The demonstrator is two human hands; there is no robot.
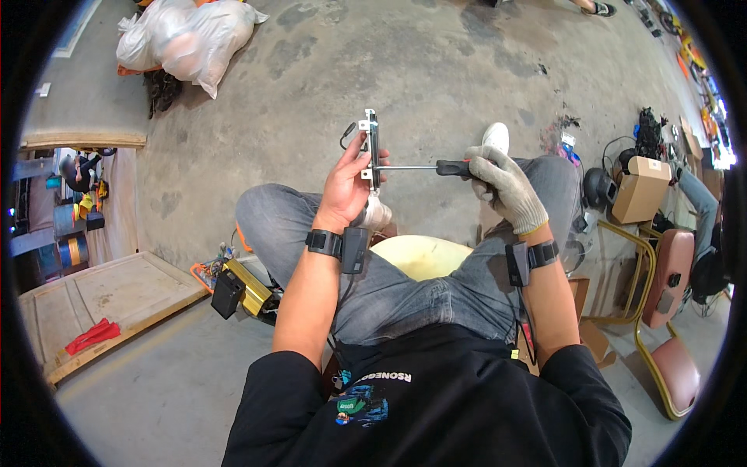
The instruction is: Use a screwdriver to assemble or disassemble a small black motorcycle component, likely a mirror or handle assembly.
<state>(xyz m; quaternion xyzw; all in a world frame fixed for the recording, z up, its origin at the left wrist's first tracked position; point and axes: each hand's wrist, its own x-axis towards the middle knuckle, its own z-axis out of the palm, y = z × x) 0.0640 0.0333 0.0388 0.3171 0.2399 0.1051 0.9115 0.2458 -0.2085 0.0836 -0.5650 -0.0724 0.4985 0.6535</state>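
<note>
My bare left hand [348, 180] is closed around a slim metal and black bar-shaped part [374, 148], held upright in front of me. Small metal tabs stick out from its left side, and a short black cable [347, 137] curls beside it. In a knitted grey work glove, my right hand [504, 185] grips the dark handle of a screwdriver [416, 167]. Its long shaft points left, and the tip meets the face of the bar-shaped part; the exact contact spot is too small to make out.
White plastic sacks [191, 39] lie on the concrete floor at far left. A wooden panel [117, 292] with a red cloth [93, 335] is at left, beside a gold-coloured box [247, 288]. To the right are a cardboard box [640, 191] and a chair with brown pads [668, 280].
</note>
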